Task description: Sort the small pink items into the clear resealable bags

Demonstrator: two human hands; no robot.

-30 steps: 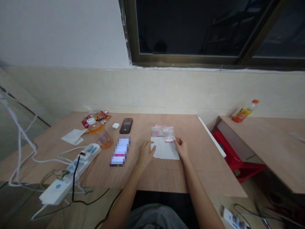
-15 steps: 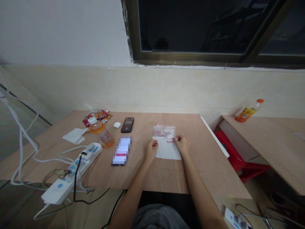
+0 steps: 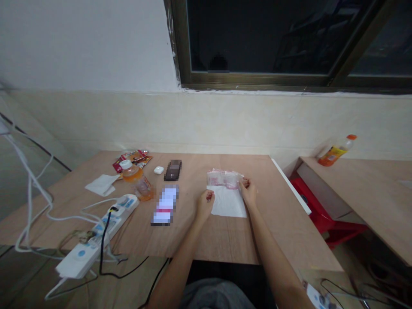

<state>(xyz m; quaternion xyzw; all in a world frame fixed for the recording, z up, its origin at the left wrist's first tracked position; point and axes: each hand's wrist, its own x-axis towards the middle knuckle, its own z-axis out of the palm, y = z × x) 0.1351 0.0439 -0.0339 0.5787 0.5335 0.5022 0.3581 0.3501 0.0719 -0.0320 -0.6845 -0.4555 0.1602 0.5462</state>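
A sheet of white paper (image 3: 228,204) lies on the wooden table in front of me. Across its far edge are small clear plastic bags (image 3: 219,178) with pinkish edges; exactly how many overlap there I cannot tell. My right hand (image 3: 249,196) is closed in a pinch at the right end of a clear plastic bag (image 3: 234,180). At the left edge of the paper, my left hand (image 3: 204,204) rests with its fingers curled together. Whatever those fingers hold, if anything, is too small to make out.
Left of my hands are a phone (image 3: 165,205), a dark blurred object (image 3: 173,170), a small white case (image 3: 159,170), an orange drink bottle (image 3: 137,180), snack wrappers (image 3: 141,159), tissue (image 3: 102,184) and a power strip (image 3: 96,238) with cables. Another bottle (image 3: 336,151) stands on the right-hand table.
My right hand has shifted slightly, and the bag at its fingers now reaches farther right and lies flatter beside the other plastic. My left hand stays nearly in place.
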